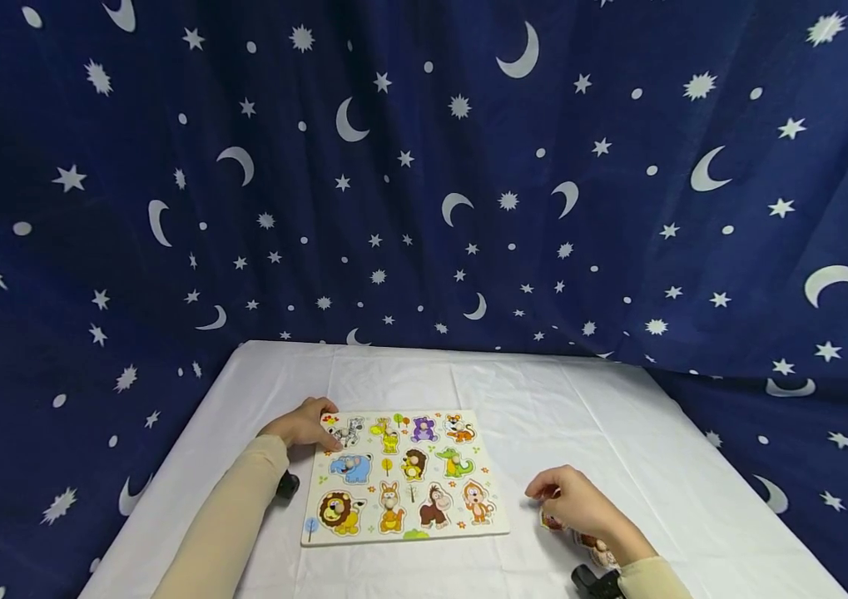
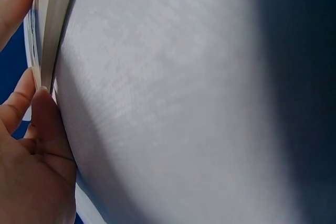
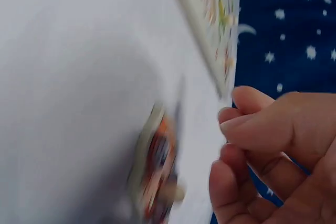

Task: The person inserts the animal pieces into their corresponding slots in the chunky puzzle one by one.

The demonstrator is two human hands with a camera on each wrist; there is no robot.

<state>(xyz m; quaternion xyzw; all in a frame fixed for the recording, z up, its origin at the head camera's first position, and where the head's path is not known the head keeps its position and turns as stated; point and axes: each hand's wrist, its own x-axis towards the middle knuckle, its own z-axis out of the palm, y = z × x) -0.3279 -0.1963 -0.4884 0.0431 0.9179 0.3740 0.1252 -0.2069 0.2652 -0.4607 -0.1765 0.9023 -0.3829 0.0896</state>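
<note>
A wooden animal puzzle board lies flat on the white table. My left hand grips its left edge near the top corner; in the left wrist view my hand has fingers on the board's face and against its side. Right of the board, my right hand hovers over loose puzzle pieces, fingers loosely curled with nothing between them. One loose piece shows partly under my wrist. In the right wrist view, a blurred piece with a round knob stands below my fingers.
Knobbed animals such as the lion, elephant and crocodile show on the board. A white cloth covers the table. A dark blue curtain with moons and stars hangs behind and at the sides.
</note>
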